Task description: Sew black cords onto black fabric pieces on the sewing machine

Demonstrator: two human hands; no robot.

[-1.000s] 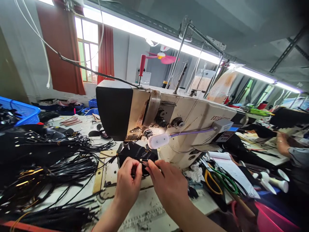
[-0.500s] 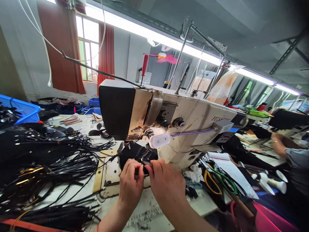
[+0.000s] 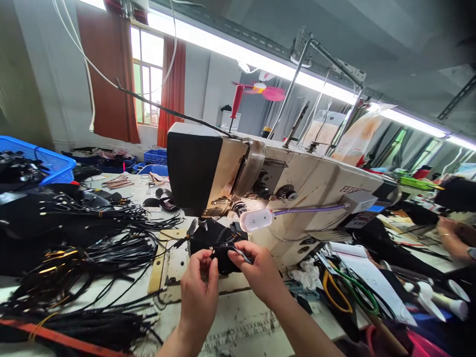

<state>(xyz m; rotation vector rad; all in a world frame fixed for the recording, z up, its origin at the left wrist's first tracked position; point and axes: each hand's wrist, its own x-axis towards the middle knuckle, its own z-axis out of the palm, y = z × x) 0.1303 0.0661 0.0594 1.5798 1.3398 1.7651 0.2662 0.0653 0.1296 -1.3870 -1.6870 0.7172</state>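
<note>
A black fabric piece (image 3: 208, 237) with pale stitching lies under the head of the sewing machine (image 3: 238, 173). Along its near edge runs a narrow black strip (image 3: 223, 246) with small light marks and a pale end. My left hand (image 3: 199, 285) has its index finger and thumb around that pale end, closed loosely. On the other side, my right hand (image 3: 262, 272) pinches the strip's right part. A slim silver-grey metal tool (image 3: 242, 254) lies within its fingers; its exact kind is unclear. The needle area is partly hidden behind the lit lamp (image 3: 256, 220).
Bundles of black cords (image 3: 122, 253) cover the left side, with a blue basket (image 3: 55, 168) behind. To the right are scissors with yellow and green handles (image 3: 336, 292), a notepad (image 3: 372, 277) and white spools (image 3: 439, 297). A co-worker's arm (image 3: 455, 240) shows at far right.
My hands have drawn apart, with the right fingers now further from the left, and the black strip shows between them. The whole view has shifted, so the machine appears further right.
</note>
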